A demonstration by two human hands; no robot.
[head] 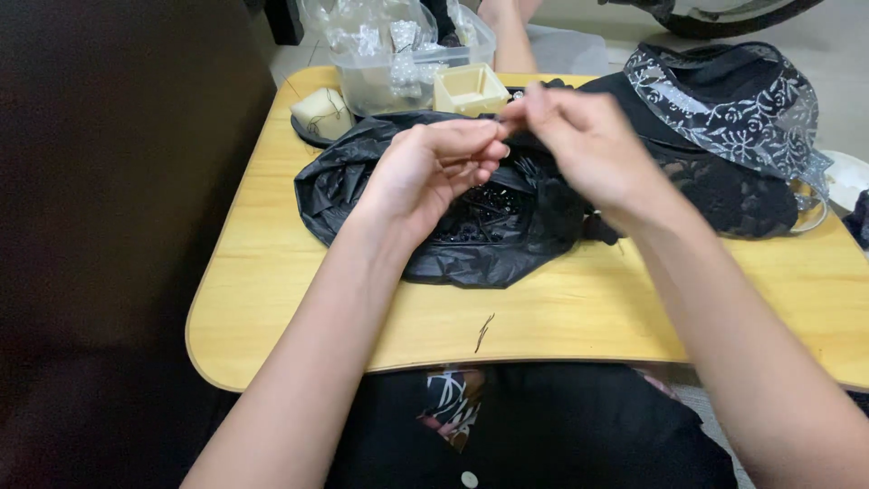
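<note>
Bare wooden tabletop [561,317] lies open in front; black bag [362,181], clear tub [380,81] and lace fabric [724,100] crowd the far half.

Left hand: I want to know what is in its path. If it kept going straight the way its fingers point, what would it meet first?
The left hand points up-right, fingertips nearly touching the right hand, so it would meet those fingers first; depth is unclear.

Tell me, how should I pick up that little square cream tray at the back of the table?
Pinch the near wall of the square cream tray from above. It sits upright with its open top showing, and the clear plastic tub crowds its far-left side, so the front rim is probably easiest to reach.
</note>
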